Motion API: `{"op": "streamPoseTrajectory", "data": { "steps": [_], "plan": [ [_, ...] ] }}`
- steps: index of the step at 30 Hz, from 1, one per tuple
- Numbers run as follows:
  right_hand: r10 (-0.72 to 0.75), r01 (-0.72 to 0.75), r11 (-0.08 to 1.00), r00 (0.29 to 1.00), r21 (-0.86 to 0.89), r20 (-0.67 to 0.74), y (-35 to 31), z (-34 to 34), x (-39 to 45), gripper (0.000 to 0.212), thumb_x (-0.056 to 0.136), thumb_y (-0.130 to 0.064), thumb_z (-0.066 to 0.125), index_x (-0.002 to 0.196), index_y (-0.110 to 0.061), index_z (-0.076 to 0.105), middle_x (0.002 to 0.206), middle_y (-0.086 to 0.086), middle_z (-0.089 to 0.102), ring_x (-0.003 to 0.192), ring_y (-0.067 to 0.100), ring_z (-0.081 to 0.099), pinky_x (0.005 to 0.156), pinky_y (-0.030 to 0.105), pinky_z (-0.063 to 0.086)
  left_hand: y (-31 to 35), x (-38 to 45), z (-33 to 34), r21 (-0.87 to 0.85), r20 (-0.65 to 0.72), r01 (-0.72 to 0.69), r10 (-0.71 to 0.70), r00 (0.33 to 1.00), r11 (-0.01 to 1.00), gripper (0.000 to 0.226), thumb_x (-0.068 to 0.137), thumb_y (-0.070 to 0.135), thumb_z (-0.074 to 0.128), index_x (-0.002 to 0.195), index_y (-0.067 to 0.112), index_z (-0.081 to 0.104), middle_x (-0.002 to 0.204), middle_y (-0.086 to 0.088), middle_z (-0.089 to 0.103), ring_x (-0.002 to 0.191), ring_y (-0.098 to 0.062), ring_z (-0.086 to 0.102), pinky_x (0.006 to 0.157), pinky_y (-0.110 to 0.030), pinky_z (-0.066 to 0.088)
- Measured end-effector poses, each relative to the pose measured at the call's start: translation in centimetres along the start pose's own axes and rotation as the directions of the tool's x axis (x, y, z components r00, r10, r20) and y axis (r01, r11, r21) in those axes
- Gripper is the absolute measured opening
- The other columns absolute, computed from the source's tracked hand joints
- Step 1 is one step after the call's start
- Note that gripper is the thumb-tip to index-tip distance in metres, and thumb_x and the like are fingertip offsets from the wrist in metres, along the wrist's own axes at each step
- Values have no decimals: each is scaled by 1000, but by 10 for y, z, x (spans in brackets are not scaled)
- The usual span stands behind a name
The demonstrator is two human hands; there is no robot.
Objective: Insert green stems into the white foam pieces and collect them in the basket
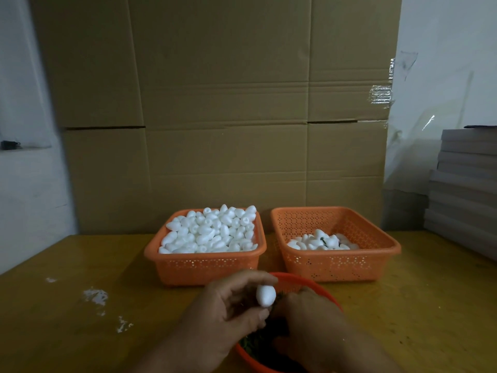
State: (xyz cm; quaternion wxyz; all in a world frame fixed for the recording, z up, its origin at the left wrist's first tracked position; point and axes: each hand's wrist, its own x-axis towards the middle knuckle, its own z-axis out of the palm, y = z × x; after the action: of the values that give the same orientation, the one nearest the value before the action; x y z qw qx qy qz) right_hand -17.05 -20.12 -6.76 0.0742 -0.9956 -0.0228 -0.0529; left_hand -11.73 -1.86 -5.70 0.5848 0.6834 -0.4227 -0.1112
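Two orange baskets sit side by side on the tabletop (80, 265): the left basket (204, 267) heaped with white foam pieces (209, 230), the right basket (336, 262) holding few. Nearer, the left hand (228, 308) pinches one foam piece (265, 295) above a round red bowl (301, 281) (greenery inside), where the right hand (309, 327) reaches, its grip hidden.

Large flattened cardboard sheet (215, 109) stands upright behind the yellow-brown worktop (67, 305). White wall (24, 184) left of the cardboard, white wall right of it too. Clear tape (382, 94) on the cardboard's right edge. Grey stacked boards (465, 179) right of it. Lighting dim.
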Motion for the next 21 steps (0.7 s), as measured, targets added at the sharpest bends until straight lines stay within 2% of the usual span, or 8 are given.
{"op": "streamPoseTrajectory", "data": {
  "steps": [3,8,11,13,14,17,21],
  "plan": [
    [24,-25,1000,1000,6,8,0,1,3,27,90,-43,59,101,-21,70,103,-1,70,99,21,62,82,29,47,-2,0,2,-10,-23,3,-3,1000,1000,30,86,17,73,110,35,72,94,-5,73,84,-15,69,78,-27,55],
    [68,-68,998,998,7,-13,0,4,4,32,87,-47,59,107,-22,64,105,-1,69,100,22,63,82,32,52,-6,2,3,49,-69,-43,46,997,998,29,79,40,76,107,30,76,103,-1,69,99,-17,67,87,-32,55],
    [64,-64,998,998,12,-17,-2,8,7,38,87,-50,59,115,-25,62,111,-1,68,102,22,63,84,34,53,-6,2,4,24,-76,-58,59,995,998,30,77,40,75,105,29,77,100,-2,68,96,-20,67,85,-33,55],
    [72,-72,997,997,24,-1,-4,8,7,40,91,-48,57,123,-24,60,119,0,65,109,22,61,92,37,52,-6,2,5,0,-83,-41,41,996,999,32,75,40,75,106,33,76,95,-1,71,89,-17,69,79,-29,55],
    [70,-70,997,998,37,3,-5,8,7,38,92,-47,55,122,-25,61,119,0,66,109,21,62,93,38,52,-6,2,5,-25,-85,-25,22,996,999,35,74,39,75,109,36,74,93,-1,72,84,-16,69,75,-28,55],
    [44,-41,995,998,86,-37,-6,4,5,26,89,-43,55,106,-27,66,102,-2,70,94,19,66,83,39,56,-5,1,7,-86,-74,-11,5,997,996,39,77,35,72,116,39,69,93,-7,71,77,-20,68,69,-31,55],
    [52,-44,989,997,139,-54,-5,-2,3,20,90,-35,56,99,-24,70,95,-2,72,87,15,68,80,38,57,-5,2,6,-107,-83,-6,-3,997,994,29,88,32,66,116,38,69,87,-12,70,71,-21,66,66,-30,53]
  ]
}}
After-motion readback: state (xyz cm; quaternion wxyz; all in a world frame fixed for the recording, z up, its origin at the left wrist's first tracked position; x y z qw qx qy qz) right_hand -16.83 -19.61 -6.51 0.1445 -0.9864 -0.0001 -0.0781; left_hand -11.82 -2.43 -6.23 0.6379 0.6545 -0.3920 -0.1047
